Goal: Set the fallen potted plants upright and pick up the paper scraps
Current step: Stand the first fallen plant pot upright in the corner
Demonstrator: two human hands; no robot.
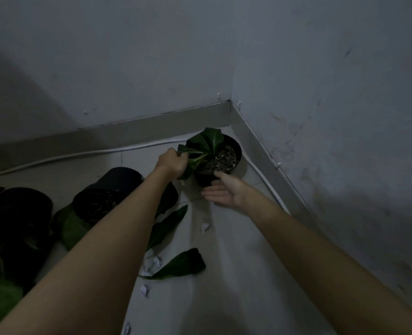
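A small black potted plant (218, 155) stands upright in the room's corner, dark green leaves spreading to its left. My left hand (171, 163) is closed around its leaves and stem. My right hand (223, 191) lies open against the pot's near side, fingers spread. Two more black pots lie on their sides: one (108, 189) partly behind my left forearm, another (14, 228) at the far left. Crumpled white paper scraps lie on the floor: one (204, 227) below my right hand, a cluster (151, 262) by a fallen leaf, one (145, 290) nearer me.
Grey walls meet in a corner behind the upright pot. A white cable (79, 154) runs along the skirting and down the right side. Loose green leaves (180, 263) lie on the pale tiled floor. Another scrap (127, 329) sits at the bottom edge.
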